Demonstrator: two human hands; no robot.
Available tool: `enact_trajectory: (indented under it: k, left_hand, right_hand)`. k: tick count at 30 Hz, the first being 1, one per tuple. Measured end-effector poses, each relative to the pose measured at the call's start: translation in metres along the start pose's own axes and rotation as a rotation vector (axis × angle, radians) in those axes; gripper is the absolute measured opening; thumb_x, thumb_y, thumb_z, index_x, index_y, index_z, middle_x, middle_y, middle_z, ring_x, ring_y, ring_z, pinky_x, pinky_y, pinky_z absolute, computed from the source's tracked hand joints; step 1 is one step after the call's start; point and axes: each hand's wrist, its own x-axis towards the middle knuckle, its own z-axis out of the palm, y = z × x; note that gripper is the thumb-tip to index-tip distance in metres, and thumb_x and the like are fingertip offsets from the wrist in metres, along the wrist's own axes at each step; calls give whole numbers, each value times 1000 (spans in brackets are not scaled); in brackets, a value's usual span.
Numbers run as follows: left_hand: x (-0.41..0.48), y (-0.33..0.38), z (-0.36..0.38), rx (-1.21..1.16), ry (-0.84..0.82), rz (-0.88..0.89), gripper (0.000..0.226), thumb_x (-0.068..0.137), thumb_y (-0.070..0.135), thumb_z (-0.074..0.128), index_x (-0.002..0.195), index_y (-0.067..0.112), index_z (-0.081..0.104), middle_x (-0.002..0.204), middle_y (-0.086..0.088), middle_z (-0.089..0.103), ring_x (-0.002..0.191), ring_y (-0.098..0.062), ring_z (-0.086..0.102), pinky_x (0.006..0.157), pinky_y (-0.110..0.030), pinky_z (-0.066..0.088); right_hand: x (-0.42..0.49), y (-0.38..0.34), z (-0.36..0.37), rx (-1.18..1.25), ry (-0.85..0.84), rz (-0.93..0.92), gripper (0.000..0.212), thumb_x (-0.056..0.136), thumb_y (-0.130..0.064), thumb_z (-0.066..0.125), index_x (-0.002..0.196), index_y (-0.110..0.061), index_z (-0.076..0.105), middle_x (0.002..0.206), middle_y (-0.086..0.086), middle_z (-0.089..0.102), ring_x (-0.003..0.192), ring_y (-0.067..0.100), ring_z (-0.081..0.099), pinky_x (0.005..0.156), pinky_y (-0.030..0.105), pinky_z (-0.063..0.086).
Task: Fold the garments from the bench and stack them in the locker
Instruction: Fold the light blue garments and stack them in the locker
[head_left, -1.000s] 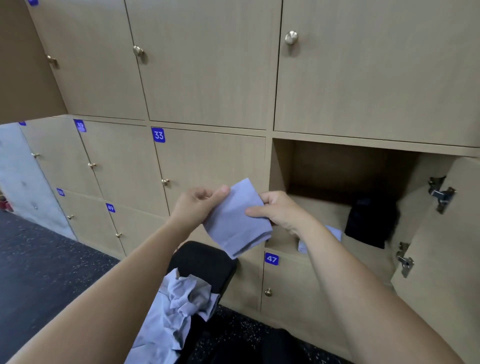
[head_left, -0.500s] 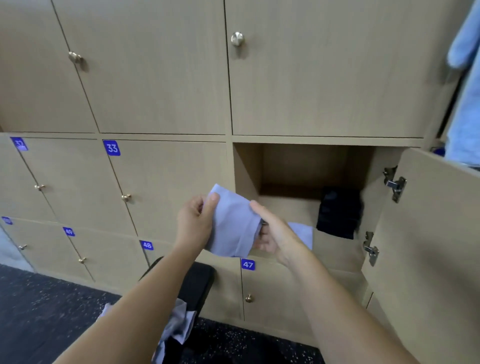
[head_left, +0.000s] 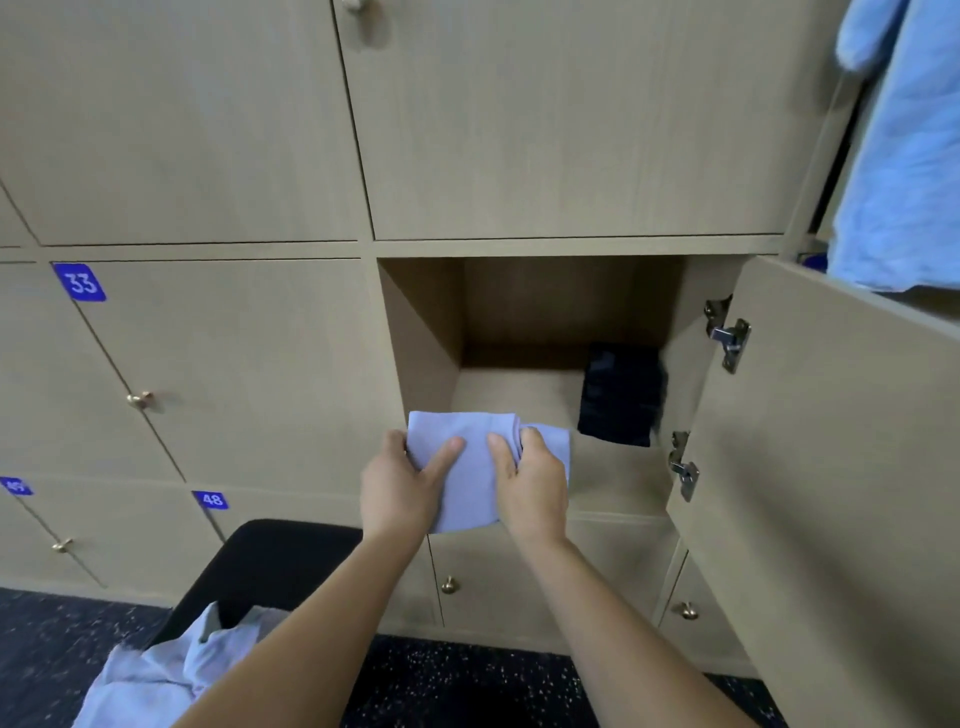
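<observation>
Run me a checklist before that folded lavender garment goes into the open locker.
1. Grip: ok. The left hand and right hand pinch the folded garment by its sides.
2. Fold: ok, a compact rectangle.
3. Locker door: ok, swung open to the right.
4. Landing spot: ok. The locker floor is bare at left; a black garment sits at right.
5. Garment over the locker floor: not ok, it is at the front edge.
6. Pale fabric behind the right hand, separate piece or not: cannot tell.
</observation>
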Motion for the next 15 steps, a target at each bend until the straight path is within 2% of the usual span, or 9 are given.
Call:
enact_trajectory:
  k: [2,4,5,7,8,10,13,15]
  left_hand:
    - [7,-7,15,13,-61,-51,48,85,54,65,73,10,49,65,1,53,57,-14,47,51,-26,31]
    - [13,-16,30,-115,-180,-222,53,87,57,60,64,12,43,60,0,48,55,-16,44,51,-26,33]
    - [15,-23,38,-241,-257,-329,52,89,57,58,65,12,48,63,-2,53,57,-16,49,54,-26,39]
    - [19,-37,57,-414,-382,-486,41,93,49,58,82,9,62,81,-6,67,70,-18,62,63,-28,49]
    - [22,-47,67,-432,-420,-500,34,94,41,61,87,8,61,84,-8,67,72,-19,63,64,-28,49]
    - [32,-59,85,-442,-419,-461,23,94,26,64,82,8,57,77,-12,60,66,-21,59,65,-32,48]
    - [58,-62,107,-352,-345,-371,31,90,23,69,67,9,55,62,-9,48,60,-20,43,62,-34,40]
    - [81,-56,122,-315,-320,-297,36,89,23,69,61,10,52,57,-5,40,60,-19,34,60,-31,33]
  right_hand:
    - [9,16,-1,0,21,17,37,97,-38,50,72,-19,32,66,-3,43,68,21,41,62,32,32]
    - [19,33,-2,38,33,83,40,96,-34,53,67,-17,32,62,-3,41,65,21,40,59,33,30]
    - [24,43,-2,73,41,120,39,95,-32,54,67,-15,33,62,-2,41,64,21,40,57,34,30]
    - [36,63,-2,117,52,176,40,93,-30,58,64,-15,35,60,-2,39,64,21,40,57,33,32]
    - [42,73,-2,115,47,197,42,92,-29,60,62,-16,34,59,-3,38,63,21,39,58,32,32]
    - [57,87,-3,107,8,229,44,91,-26,62,59,-18,32,56,-4,36,58,18,37,59,31,32]
    - [85,102,-8,119,-97,220,40,88,-18,66,58,-15,41,55,-3,41,53,8,36,49,21,29]
    - [110,109,-8,116,-140,212,23,87,-12,67,67,-9,57,64,5,56,61,10,46,54,22,34]
